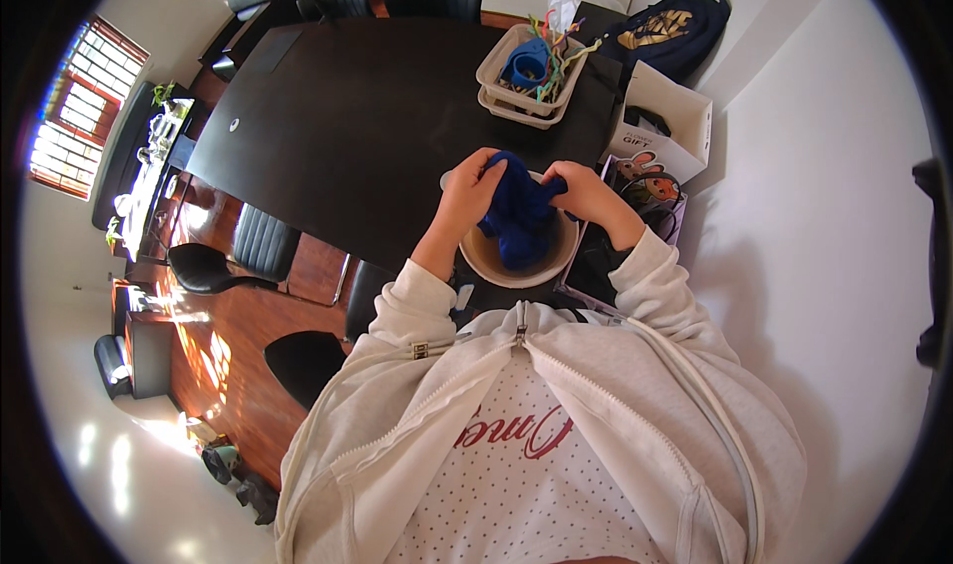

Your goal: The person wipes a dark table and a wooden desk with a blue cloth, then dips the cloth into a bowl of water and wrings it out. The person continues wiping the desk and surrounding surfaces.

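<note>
A dark blue cloth [517, 218] hangs bunched between my two hands. My left hand [470, 186] pinches its upper left part between thumb and fingers. On the other side, my right hand [584, 192] grips a fold of it. Below is a round beige basin [488, 270] on the dark table, and the lower end of the cloth hangs inside it. Whether the cloth touches the basin's bottom is hard to tell. Part of the basin's far rim is hidden by the cloth and my hands.
Stacked beige plastic baskets [488, 80] hold colourful cords and a blue item [528, 65]. At right stand a white gift box [689, 128] and an open box [681, 218] with dark items. The dark table [357, 117] stretches away left; black chairs [264, 244] stand beside it. A white wall [811, 229] is close right.
</note>
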Action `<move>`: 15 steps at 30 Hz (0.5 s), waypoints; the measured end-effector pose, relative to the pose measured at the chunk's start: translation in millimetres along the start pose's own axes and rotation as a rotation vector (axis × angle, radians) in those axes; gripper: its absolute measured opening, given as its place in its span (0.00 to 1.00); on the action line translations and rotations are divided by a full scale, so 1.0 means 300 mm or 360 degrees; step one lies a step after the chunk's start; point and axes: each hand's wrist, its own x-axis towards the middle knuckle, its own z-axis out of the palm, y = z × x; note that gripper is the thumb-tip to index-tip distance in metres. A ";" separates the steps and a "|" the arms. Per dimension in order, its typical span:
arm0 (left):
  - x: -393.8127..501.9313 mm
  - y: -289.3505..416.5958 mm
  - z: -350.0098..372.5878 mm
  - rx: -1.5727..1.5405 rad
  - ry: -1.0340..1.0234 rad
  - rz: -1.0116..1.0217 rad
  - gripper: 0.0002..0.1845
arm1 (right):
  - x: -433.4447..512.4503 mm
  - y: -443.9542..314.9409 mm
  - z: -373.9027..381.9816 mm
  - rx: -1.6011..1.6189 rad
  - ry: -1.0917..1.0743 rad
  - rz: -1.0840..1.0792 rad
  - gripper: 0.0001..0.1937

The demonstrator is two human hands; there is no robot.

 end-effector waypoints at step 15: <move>-0.014 -0.032 -0.034 0.0161 -0.0301 -0.0046 0.06 | 0.014 -0.088 -0.037 -0.0168 -0.0031 0.0152 0.11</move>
